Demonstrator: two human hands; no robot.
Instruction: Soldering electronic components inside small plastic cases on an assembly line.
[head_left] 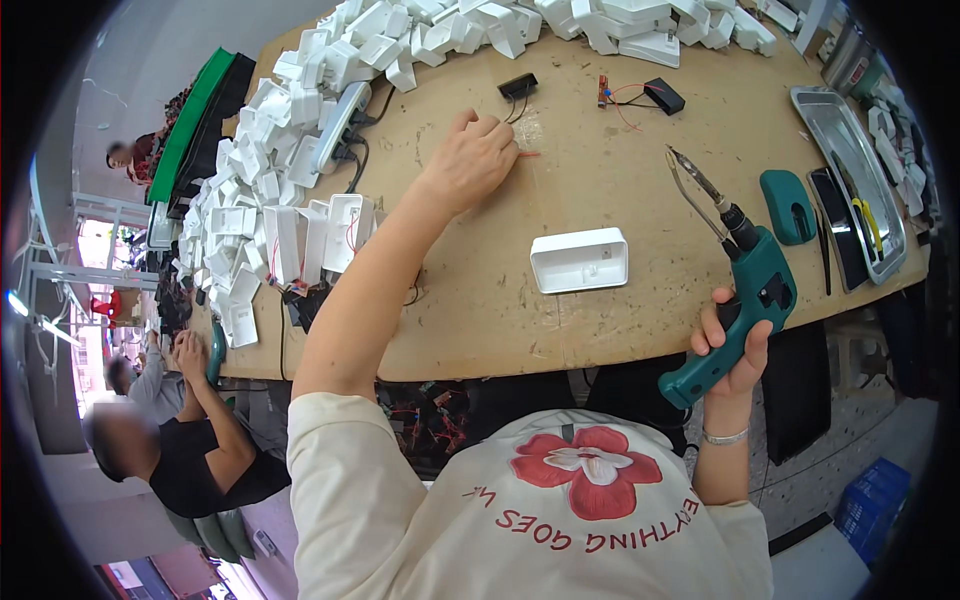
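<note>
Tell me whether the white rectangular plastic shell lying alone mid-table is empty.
Empty: white rectangular plastic shell lies open side up, its hollow showing only bare walls.

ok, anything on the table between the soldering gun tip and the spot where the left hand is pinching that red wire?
Nothing visible. The soldering gun in the right hand points up-left; bare table lies between its tip and the left hand. The white plastic shell sits below that line.

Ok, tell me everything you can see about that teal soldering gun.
The soldering gun has a teal plastic pistol body, a black collar and a thin metal tip with a wire feed guide beside it. The right hand grips its handle at the table's near edge, holding it off the surface, tip pointing up and away toward the left. Nothing else touches it.
</note>
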